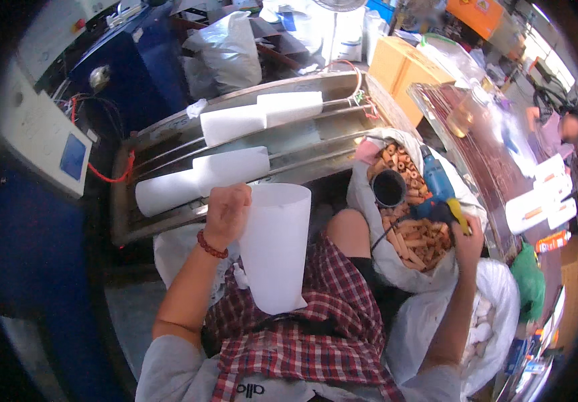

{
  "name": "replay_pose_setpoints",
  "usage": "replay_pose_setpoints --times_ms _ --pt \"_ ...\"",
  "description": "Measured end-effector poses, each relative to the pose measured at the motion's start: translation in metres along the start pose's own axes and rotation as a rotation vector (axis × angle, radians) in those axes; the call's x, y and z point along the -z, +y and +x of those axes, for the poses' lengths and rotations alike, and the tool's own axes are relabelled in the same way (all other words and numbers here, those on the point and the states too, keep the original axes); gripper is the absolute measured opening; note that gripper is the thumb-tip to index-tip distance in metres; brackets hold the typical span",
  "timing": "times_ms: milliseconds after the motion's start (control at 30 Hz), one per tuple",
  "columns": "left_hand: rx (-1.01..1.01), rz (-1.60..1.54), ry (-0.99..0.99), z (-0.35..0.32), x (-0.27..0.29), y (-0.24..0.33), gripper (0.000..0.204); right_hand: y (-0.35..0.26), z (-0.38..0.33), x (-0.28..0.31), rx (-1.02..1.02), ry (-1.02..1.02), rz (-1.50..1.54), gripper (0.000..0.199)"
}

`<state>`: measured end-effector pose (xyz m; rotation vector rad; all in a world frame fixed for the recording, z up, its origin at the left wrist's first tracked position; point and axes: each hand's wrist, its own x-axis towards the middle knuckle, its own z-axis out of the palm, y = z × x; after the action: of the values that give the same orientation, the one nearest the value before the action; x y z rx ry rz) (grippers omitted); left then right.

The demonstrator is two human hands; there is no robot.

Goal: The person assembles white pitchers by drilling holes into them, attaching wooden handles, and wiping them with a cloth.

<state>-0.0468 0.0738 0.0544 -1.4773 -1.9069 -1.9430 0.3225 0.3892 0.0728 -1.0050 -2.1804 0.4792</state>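
My left hand [228,211] is closed on the rim of a white, translucent tapered tube [277,248]. The tube stands upright above my lap, its wide end up and a small pointed flap at its lower edge. Off to the right, my right hand [470,238] has its fingers closed around a yellow-and-black handled tool [458,216], whose kind I cannot make out. Beside that tool a blue power tool [435,175] rests on an open white sack [369,251]. Tan wooden pieces [416,241], some with holes, fill the sack around a dark round cup [388,187].
Ahead lies a long wooden trough [120,208] with metal rods carrying white tubes [232,164]. A control box [54,141] stands left. At the right are a second white sack [430,321], a ridged brown board [463,154] and a cardboard box [403,67].
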Motion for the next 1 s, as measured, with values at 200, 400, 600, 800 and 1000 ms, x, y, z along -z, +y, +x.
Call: replay_pose_setpoints --times_ms 200,400,600,800,1000 --pt "-0.009 0.088 -0.021 -0.003 -0.014 -0.006 0.052 -0.156 -0.017 -0.086 0.524 -0.250 0.555 0.040" --pt "-0.007 0.050 -0.056 -0.012 -0.028 -0.003 0.043 -0.216 -0.042 -0.151 0.632 -0.392 0.428 0.053" --pt "0.162 -0.091 -0.115 -0.005 -0.022 0.013 0.053 -0.197 -0.011 -0.170 0.141 -0.230 0.552 0.036" --pt "0.080 -0.019 -0.026 -0.008 -0.027 0.001 0.055 -0.177 -0.014 -0.128 0.111 -0.374 0.698 0.042" --pt "0.072 -0.107 -0.060 -0.008 -0.041 0.001 0.052 -0.187 -0.034 -0.147 0.242 -0.599 0.490 0.042"
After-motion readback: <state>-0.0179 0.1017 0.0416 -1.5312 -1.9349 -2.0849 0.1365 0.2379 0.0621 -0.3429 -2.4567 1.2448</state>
